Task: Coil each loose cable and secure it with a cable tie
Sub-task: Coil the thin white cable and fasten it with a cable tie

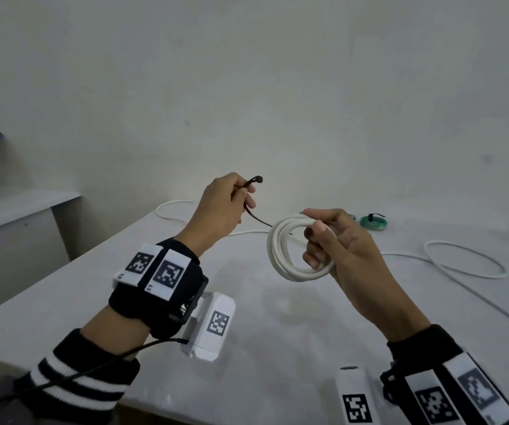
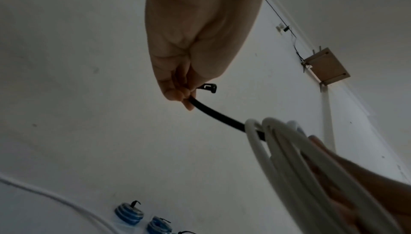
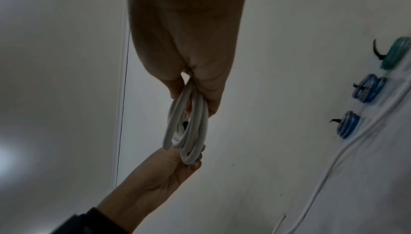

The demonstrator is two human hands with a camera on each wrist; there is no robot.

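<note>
At the centre of the head view, the right hand (image 1: 342, 250) grips a coiled white cable (image 1: 293, 246) above the white table (image 1: 277, 348), fingers curled round its loops. The left hand (image 1: 222, 207), just left of it, pinches a black cable tie (image 1: 253, 191) whose strap runs through the coil. Loose white cable (image 1: 465, 265) lies at right; a tied green coil (image 1: 373, 221) sits beyond
</note>
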